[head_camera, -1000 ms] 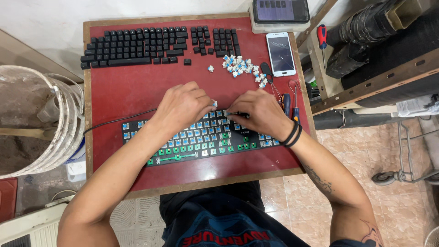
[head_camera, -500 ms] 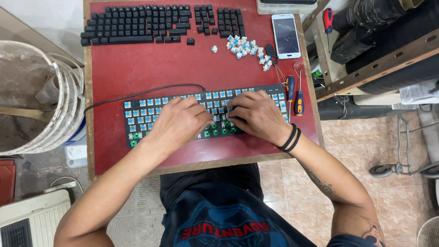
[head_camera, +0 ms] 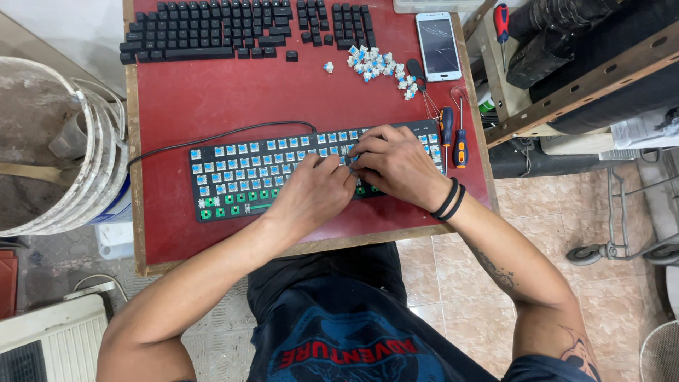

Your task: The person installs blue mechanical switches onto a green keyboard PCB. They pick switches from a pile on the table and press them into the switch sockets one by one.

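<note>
Blue switches sit bare across the stripped keyboard (head_camera: 311,170), lying near the red table's (head_camera: 212,92) front edge, where both hands meet: left hand (head_camera: 311,194) fingers curled, right hand (head_camera: 396,166) fingertips pinched on one switch, apparently. Loose switches (head_camera: 378,65) pile by the far edge beside the removed black keycaps (head_camera: 205,32); most switches remain seated.

Both hands cover the middle switches of the stripped keyboard (head_camera: 240,177), and whatever small part the right hand (head_camera: 396,166) pinches against the left hand (head_camera: 315,194) is too tiny to identify. The far keycap rows (head_camera: 212,28) and the phone (head_camera: 438,46) are clipped by the top edge. At left, the bucket (head_camera: 49,148) runs out of frame.
</note>
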